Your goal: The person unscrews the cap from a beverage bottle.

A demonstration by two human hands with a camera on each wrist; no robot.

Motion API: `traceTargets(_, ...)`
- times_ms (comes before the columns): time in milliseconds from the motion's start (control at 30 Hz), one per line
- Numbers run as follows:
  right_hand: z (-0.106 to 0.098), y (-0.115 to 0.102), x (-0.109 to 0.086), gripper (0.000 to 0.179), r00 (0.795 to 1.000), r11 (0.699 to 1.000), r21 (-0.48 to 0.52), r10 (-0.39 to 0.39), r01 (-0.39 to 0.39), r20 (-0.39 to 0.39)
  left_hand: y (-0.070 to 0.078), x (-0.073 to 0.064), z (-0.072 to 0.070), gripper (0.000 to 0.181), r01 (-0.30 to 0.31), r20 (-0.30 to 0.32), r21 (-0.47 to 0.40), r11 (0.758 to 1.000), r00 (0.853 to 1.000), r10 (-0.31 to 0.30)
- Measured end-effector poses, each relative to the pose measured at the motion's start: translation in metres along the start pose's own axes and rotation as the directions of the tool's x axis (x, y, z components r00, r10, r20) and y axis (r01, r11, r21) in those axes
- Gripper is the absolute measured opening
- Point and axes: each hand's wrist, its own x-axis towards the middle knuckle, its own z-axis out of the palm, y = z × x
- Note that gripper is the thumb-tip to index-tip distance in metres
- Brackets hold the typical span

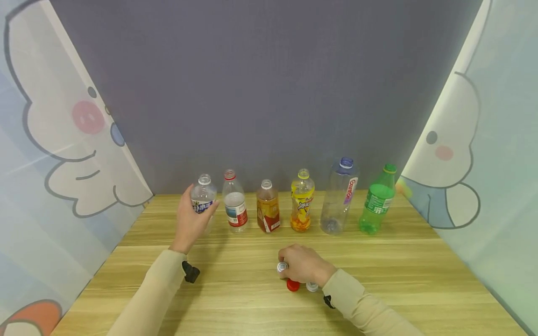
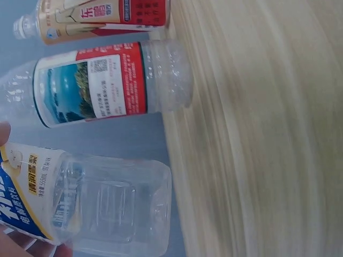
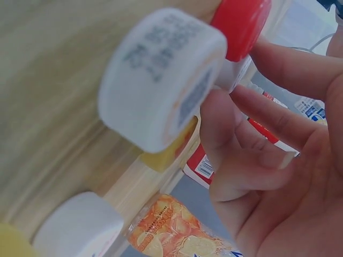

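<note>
At the left end of a row of uncapped bottles, my left hand (image 1: pixel 191 219) grips a clear bottle (image 2: pixel 112 209) with a blue-and-white label; its mouth is bare. Whether its base touches the table I cannot tell. My right hand (image 1: pixel 304 264) is low over the table, pinching a white bottle cap (image 1: pixel 282 267) between its fingertips. Close beside it lie a red cap (image 1: pixel 293 284) and another white cap (image 1: pixel 312 286). In the right wrist view a further white cap (image 3: pixel 80 227) and a yellow piece (image 3: pixel 171 147) show, which the hand hides from the head view.
Right of the held bottle stand a red-labelled clear bottle (image 1: pixel 235 210), an amber bottle (image 1: pixel 268 207), a yellow-labelled bottle (image 1: pixel 302 203), a tall bluish bottle (image 1: pixel 336 200) and a green bottle (image 1: pixel 378 203). A grey wall (image 1: pixel 269 93) rises behind; printed curtains (image 1: pixel 496 140) flank the wooden table (image 1: pixel 235 298).
</note>
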Motion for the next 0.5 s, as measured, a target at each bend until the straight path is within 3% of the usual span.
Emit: traceTargets(500, -0.003, -0.002, -0.005, 0.02, 1.0, 1.0, 0.001, 0.009, -0.009, -0.008, -0.023, 0.005, 0.006, 0.087, 0.113, 0.06, -0.054, 0.992, 0.992, -0.109)
